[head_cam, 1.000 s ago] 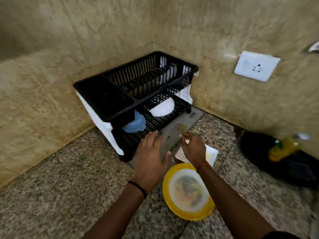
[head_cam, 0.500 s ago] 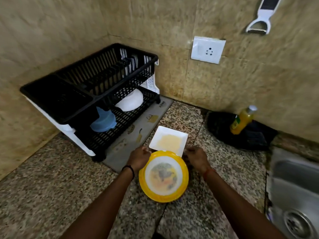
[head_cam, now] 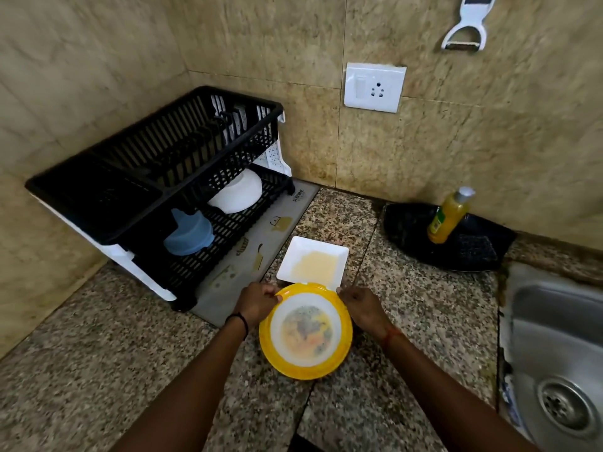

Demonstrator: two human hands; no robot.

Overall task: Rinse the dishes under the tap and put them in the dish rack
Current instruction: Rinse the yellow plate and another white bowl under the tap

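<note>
A round yellow-rimmed plate (head_cam: 306, 334) with food smears is at the middle of the granite counter. My left hand (head_cam: 257, 303) grips its left rim and my right hand (head_cam: 362, 308) grips its right rim. Just behind it lies a square white dish (head_cam: 313, 262) with a yellowish residue. The black two-tier dish rack (head_cam: 156, 177) stands at the left against the wall, with a white bowl (head_cam: 238, 190) and a blue cup (head_cam: 189, 234) on its lower tier. The steel sink (head_cam: 554, 347) is at the right edge; the tap is out of view.
A grey drying mat (head_cam: 257, 243) lies under the rack's front. A yellow soap bottle (head_cam: 450, 215) stands on a black tray (head_cam: 456, 239) by the sink. A wall socket (head_cam: 375, 87) and a white peeler (head_cam: 466, 24) hang on the tiled wall.
Both hands moved from the mat and the square dish to the yellow plate and now grip its rim. The view swung right, bringing the sink in.
</note>
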